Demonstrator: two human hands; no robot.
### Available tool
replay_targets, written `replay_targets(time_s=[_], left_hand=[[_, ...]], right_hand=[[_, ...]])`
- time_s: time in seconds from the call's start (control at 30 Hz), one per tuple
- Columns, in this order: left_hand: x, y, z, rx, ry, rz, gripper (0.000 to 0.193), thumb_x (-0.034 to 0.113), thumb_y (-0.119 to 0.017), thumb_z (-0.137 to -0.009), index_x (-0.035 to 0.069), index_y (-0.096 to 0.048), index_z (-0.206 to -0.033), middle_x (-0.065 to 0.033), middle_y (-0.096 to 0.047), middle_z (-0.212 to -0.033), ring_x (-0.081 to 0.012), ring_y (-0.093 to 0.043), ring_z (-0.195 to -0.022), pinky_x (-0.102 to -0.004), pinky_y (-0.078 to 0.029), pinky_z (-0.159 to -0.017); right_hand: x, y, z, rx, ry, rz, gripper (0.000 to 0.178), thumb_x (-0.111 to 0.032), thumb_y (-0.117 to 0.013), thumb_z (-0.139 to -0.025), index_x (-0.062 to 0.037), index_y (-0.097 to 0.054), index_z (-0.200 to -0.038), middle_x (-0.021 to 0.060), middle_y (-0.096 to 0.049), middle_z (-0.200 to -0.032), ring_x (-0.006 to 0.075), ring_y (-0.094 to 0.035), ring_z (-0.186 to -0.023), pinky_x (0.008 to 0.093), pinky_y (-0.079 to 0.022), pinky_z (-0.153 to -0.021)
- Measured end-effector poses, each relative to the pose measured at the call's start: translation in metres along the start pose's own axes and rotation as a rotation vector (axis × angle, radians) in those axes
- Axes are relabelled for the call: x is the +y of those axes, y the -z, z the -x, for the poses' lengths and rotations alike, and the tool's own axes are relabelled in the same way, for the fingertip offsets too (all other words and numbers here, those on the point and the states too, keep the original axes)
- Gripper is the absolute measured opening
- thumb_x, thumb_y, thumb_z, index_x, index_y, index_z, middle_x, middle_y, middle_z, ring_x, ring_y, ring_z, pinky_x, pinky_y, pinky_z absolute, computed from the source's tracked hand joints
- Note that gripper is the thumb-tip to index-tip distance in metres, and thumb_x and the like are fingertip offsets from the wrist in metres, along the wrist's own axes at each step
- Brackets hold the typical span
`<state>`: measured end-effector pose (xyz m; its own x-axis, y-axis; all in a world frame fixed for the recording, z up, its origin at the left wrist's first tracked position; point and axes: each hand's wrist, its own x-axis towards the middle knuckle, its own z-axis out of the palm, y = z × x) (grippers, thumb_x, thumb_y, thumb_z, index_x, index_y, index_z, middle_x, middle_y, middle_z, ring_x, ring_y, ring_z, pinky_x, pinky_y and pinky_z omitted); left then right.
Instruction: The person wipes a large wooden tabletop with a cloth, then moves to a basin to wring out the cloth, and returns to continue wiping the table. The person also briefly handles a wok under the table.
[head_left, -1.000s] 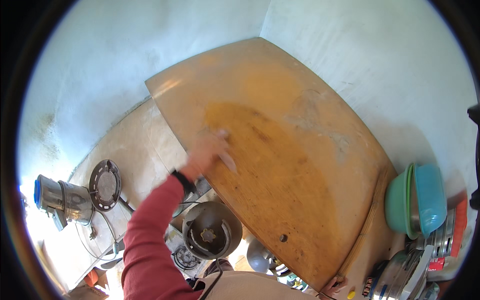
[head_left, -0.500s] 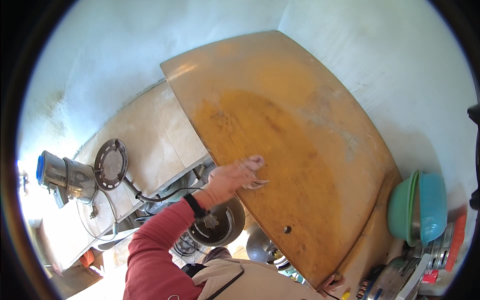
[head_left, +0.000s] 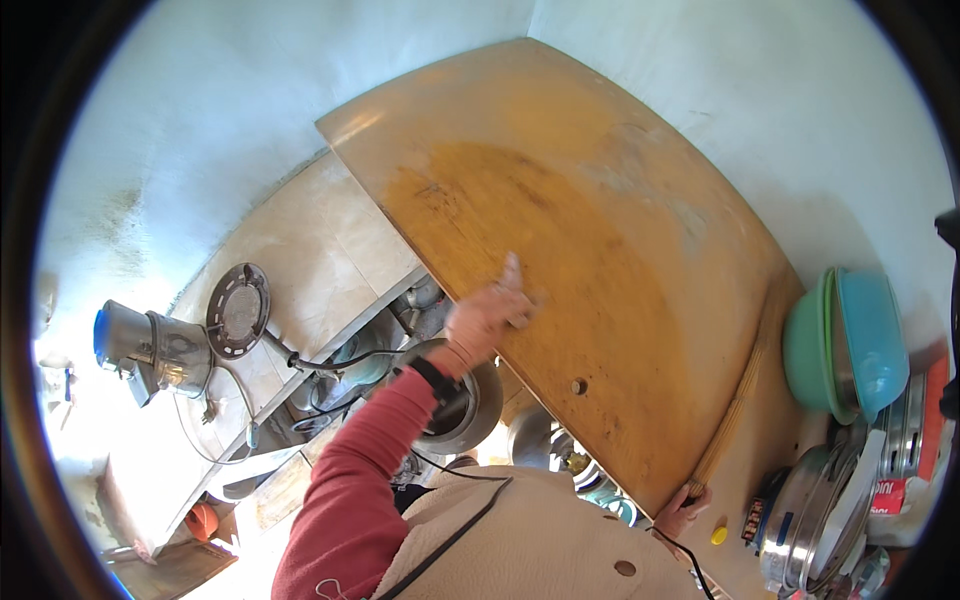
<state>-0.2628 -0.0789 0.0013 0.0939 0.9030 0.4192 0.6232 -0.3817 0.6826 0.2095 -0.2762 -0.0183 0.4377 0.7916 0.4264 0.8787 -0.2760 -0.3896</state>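
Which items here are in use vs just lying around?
In use: left hand flat on the wooden board; right hand at the board's lower edge, gripping a thin stick.

Lying about: stacked bowls, steel dishes, round grate, metal can, steel pot.

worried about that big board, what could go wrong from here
The large wooden board overhangs the counter's edge above metal pots below; if the left hand pressing near that edge tips it, it could slide down onto them. The right hand grips only the near corner, a weak hold. The stacked bowls stand close to the board's far side and could get knocked.
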Motion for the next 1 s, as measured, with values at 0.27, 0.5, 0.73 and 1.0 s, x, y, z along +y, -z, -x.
replay_targets(time_s=[0.27,0.5,0.73,1.0], left_hand=[[0.128,-0.092,0.061,-0.277,-0.341,0.218,0.036,-0.002,-0.054,-0.081,0.015,-0.066,-0.111,-0.0034,-0.063,-0.111,-0.0245,-0.058,-0.103,-0.0335,-0.046,-0.090],[0.142,-0.055,0.030,-0.317,0.651,1.273,0.042,0.017,-0.047,-0.097,0.006,-0.041,-0.137,-0.0087,-0.059,-0.121,-0.0211,-0.056,-0.111,-0.0354,-0.045,-0.098],[0.152,-0.062,0.008,-0.402,0.669,1.569,0.045,0.028,-0.049,-0.097,0.007,-0.041,-0.136,-0.0090,-0.054,-0.128,-0.0219,-0.053,-0.115,-0.0347,-0.041,-0.100],[0.151,-0.142,0.029,-0.195,-0.011,-0.254,0.066,0.029,-0.064,-0.083,0.000,-0.037,-0.136,-0.0243,-0.039,-0.139,-0.0407,-0.033,-0.131,-0.0437,-0.028,-0.108]], right_hand=[[-0.012,0.005,-0.001,0.018,0.014,-0.104,0.043,-0.019,-0.062,-0.090,-0.0005,-0.044,-0.125,0.0266,-0.054,-0.112,0.0442,-0.054,-0.100,0.0459,-0.045,-0.086],[0.036,0.028,-0.034,0.046,-0.105,-0.146,0.045,-0.011,-0.058,-0.088,-0.0015,-0.042,-0.129,0.0277,-0.049,-0.124,0.0450,-0.046,-0.115,0.0486,-0.040,-0.094],[0.077,0.050,-0.012,-0.011,-0.012,-0.170,0.051,-0.005,-0.057,-0.084,-0.0010,-0.041,-0.132,0.0243,-0.033,-0.142,0.0464,-0.037,-0.126,0.0480,-0.036,-0.104],[0.091,0.067,0.009,0.124,0.151,-0.051,0.034,-0.007,-0.057,-0.084,0.0005,-0.051,-0.117,0.0207,-0.047,-0.132,0.0415,-0.042,-0.124,0.0466,-0.037,-0.103]])
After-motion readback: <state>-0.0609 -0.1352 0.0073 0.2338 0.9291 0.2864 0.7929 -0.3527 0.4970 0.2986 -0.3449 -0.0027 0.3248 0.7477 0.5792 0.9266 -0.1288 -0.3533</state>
